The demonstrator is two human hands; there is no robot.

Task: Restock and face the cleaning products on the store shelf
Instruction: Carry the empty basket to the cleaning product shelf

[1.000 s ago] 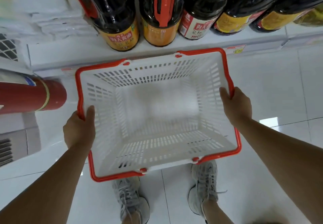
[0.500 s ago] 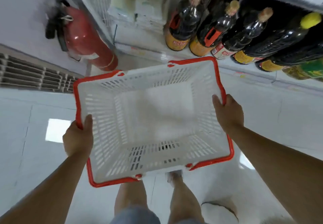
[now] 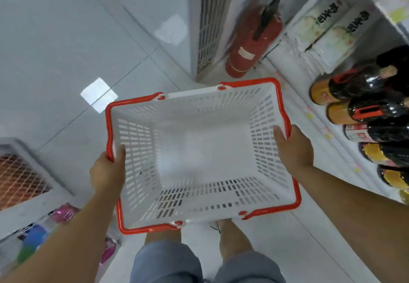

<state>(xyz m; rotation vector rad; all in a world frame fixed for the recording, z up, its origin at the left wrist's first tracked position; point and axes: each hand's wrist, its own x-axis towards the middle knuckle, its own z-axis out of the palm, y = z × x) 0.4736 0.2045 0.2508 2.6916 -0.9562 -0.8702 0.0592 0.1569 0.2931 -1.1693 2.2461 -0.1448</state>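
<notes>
- Head view, basket: a white slotted basket (image 3: 138, 152) with a red rim is carried level in front of the person, above the pale tiled floor (image 3: 66, 39). Its long sides run left and right. Its bare white bottom and slotted walls are in full view.
- Head view, left hand (image 3: 108, 172): clenched round the basket's left rim near the middle of that side. The thumb lies over the inner wall; the fingers wrap under the red edge and are hidden.
- Head view, right hand (image 3: 293, 147): clenched round the basket's right rim, opposite the left hand. The thumb lies against the inner wall; the fingers go over the outside.
- Head view, right side: a shelf (image 3: 321, 125) carries a row of dark bottles (image 3: 363, 83) with yellow and red labels, and beyond them white packs (image 3: 325, 30) with printed characters.
- Head view, far end: a red fire extinguisher (image 3: 252, 41) stands on the floor between the shelf and a slatted grille (image 3: 210, 17).
- Head view, lower left: blurred colourful packages (image 3: 64, 213) sit on a low shelf beside the left forearm; their type cannot be told. An orange mesh panel (image 3: 20, 181) lies above them.
- Head view, bottom: legs in blue shorts (image 3: 168, 260) show under the basket.
</notes>
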